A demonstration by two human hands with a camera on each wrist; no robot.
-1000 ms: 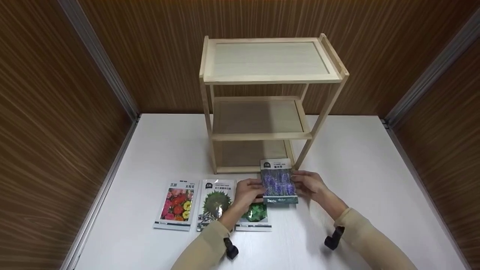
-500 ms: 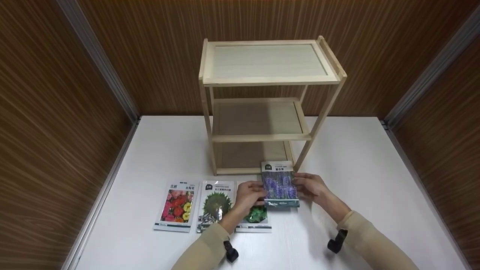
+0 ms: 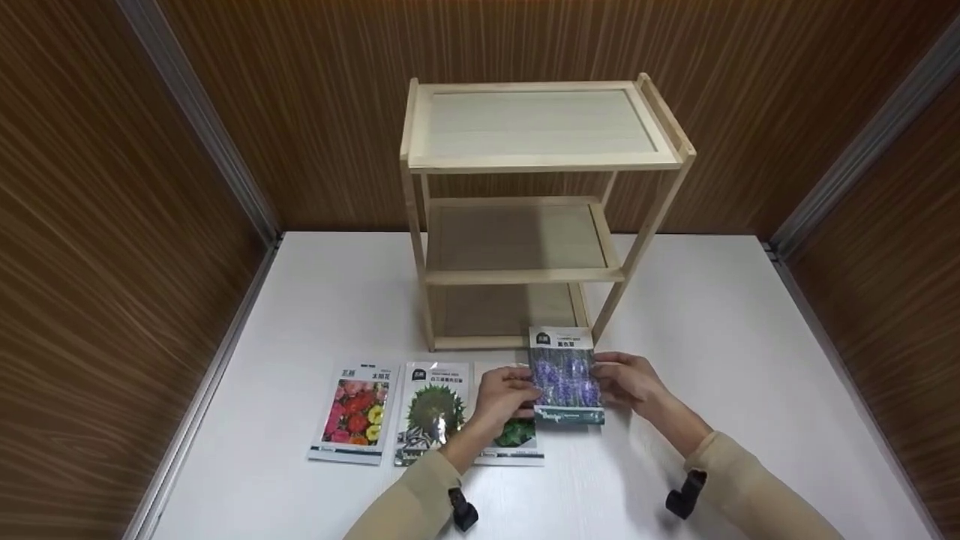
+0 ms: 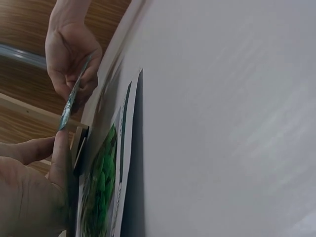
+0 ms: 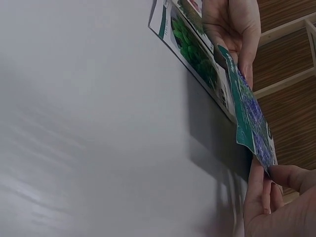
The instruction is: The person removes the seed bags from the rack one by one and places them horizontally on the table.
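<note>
A seed packet with purple flowers (image 3: 567, 379) is held above the table between both hands, its picture facing up. My left hand (image 3: 501, 397) pinches its left edge, and my right hand (image 3: 637, 384) pinches the right edge with the thumb on top, as the right wrist view also shows. Under my left hand lies a seed packet with green leaves (image 3: 517, 435), partly hidden. To its left are a packet with a spiky green plant (image 3: 435, 412) and, farther left, a packet with red, pink and yellow flowers (image 3: 355, 411).
A three-tier wooden shelf (image 3: 525, 276) stands behind the packets on the white table (image 3: 750, 360). Its bottom tier is just beyond the held packet. Wood-grain panels (image 3: 97, 247) enclose the back and both sides.
Both hands have drawn the purple-flower packet slightly toward the person and a little to the right. The packets on the table stay where they were.
</note>
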